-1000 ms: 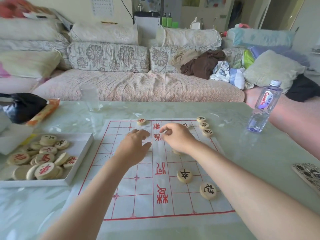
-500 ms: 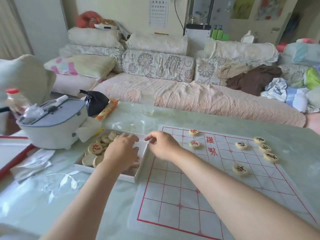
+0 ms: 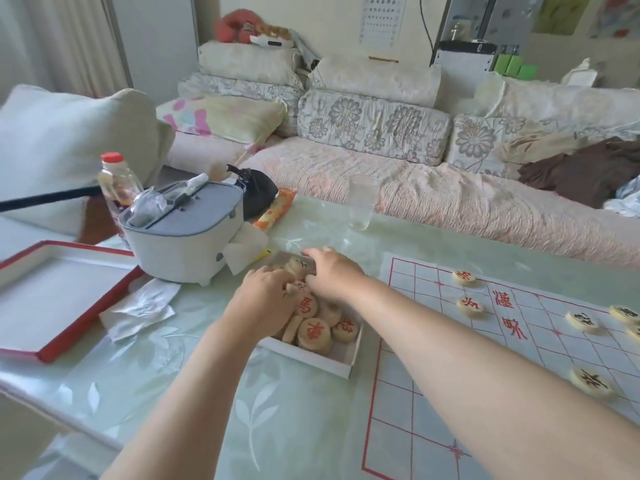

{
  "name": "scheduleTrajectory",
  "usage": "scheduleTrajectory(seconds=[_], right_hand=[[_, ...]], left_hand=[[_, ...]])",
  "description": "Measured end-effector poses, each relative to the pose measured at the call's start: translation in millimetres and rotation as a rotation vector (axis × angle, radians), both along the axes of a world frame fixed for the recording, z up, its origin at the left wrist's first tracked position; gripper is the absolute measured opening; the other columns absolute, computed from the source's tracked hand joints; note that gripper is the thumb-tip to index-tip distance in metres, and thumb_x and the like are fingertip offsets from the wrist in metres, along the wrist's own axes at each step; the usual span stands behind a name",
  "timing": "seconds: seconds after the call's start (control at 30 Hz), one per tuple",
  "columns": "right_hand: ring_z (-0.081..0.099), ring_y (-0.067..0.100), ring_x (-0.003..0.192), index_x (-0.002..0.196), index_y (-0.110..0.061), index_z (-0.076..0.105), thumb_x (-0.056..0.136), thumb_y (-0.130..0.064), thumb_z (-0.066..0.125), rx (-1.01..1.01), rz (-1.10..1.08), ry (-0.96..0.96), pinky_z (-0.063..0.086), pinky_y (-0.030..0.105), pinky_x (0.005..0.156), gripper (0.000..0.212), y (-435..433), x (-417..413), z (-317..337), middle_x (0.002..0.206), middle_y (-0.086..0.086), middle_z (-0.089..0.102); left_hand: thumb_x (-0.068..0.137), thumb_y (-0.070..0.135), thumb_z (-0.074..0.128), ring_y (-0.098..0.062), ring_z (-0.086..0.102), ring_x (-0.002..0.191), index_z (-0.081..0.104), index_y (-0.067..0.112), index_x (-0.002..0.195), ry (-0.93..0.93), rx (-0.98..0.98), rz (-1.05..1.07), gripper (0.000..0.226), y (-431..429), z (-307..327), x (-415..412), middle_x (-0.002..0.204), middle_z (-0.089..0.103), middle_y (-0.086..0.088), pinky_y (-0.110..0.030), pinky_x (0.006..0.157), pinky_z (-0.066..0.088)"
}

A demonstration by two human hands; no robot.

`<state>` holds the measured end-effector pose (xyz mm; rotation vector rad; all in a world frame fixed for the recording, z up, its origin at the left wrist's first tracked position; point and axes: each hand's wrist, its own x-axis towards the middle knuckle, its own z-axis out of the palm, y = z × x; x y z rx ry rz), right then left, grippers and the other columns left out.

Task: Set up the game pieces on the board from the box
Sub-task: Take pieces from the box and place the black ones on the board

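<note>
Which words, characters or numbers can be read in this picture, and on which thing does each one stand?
"漢": red, printed on the board; the red character beside it is unclear.
"馬": red, on a round piece in the box.
Other pieces, in the box and on the board: red or black characters, too blurred to read.
Wall chart: print too small to read.

I see a pale sofa (image 3: 415, 195) running along the far side of the green glass surface (image 3: 294, 410), floral cushions (image 3: 374, 123) stacked against a cream wall (image 3: 329, 22), curtains (image 3: 59, 39) at left, soft daylight.
</note>
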<state>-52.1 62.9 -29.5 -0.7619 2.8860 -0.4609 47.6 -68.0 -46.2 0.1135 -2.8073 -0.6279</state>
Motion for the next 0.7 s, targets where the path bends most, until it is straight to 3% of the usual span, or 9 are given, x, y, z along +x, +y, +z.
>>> scheduleTrajectory(seconds=[0.13, 0.23, 0.4, 0.53, 0.7], right_hand=[[0.047, 0.034, 0.130, 0.150, -0.033, 0.034, 0.094, -0.042, 0.046, 0.103, 0.025, -0.008, 0.040, 0.039, 0.100, 0.058, -15.0, -3.0, -1.4, 0.142, 0.012, 0.041], [0.047, 0.033, 0.130, 0.149, -0.033, 0.035, 0.094, -0.043, 0.046, 0.103, -0.001, -0.017, 0.041, 0.040, 0.102, 0.057, -21.2, -6.4, -0.3, 0.143, 0.012, 0.044], [0.052, 0.022, 0.124, 0.134, -0.035, 0.050, 0.086, -0.037, 0.067, -0.067, 0.019, -0.023, 0.045, 0.035, 0.098, 0.051, -14.6, -4.0, 6.4, 0.135, 0.000, 0.053], [0.058, 0.014, 0.098, 0.118, -0.036, 0.057, 0.072, -0.019, 0.081, -0.264, 0.063, -0.068, 0.046, 0.028, 0.079, 0.054, -5.9, 4.0, 14.6, 0.112, -0.009, 0.057], [0.052, -0.004, 0.069, 0.126, -0.038, 0.050, 0.069, -0.017, 0.085, -0.387, 0.136, -0.047, 0.040, 0.018, 0.066, 0.070, -2.9, 13.0, 20.2, 0.105, -0.012, 0.059]], left_hand=[[0.086, 0.028, 0.054, -0.025, 0.046, 0.112, 0.059, 0.028, 0.116, -0.044, 0.054, 0.097, 0.030, -5.4, 6.5, -4.1, 0.111, 0.055, 0.000, -0.036, 0.090, 0.045], [0.084, 0.022, 0.052, -0.027, 0.043, 0.115, 0.053, 0.023, 0.124, -0.040, 0.039, 0.137, 0.040, -7.6, 10.3, -3.5, 0.120, 0.053, -0.002, -0.038, 0.094, 0.043], [0.089, 0.021, 0.051, -0.025, 0.040, 0.123, 0.041, 0.029, 0.138, -0.031, 0.069, 0.127, 0.050, -7.1, 12.0, 0.3, 0.132, 0.048, -0.002, -0.036, 0.097, 0.038], [0.090, 0.024, 0.055, -0.026, 0.045, 0.121, 0.036, 0.025, 0.140, 0.007, 0.121, 0.102, 0.054, -4.4, 12.4, -1.3, 0.133, 0.050, -0.005, -0.035, 0.095, 0.040], [0.087, 0.014, 0.063, -0.022, 0.052, 0.117, 0.030, 0.027, 0.147, 0.051, 0.324, 0.091, 0.071, 2.3, 16.4, -3.4, 0.135, 0.050, -0.004, -0.024, 0.085, 0.037]])
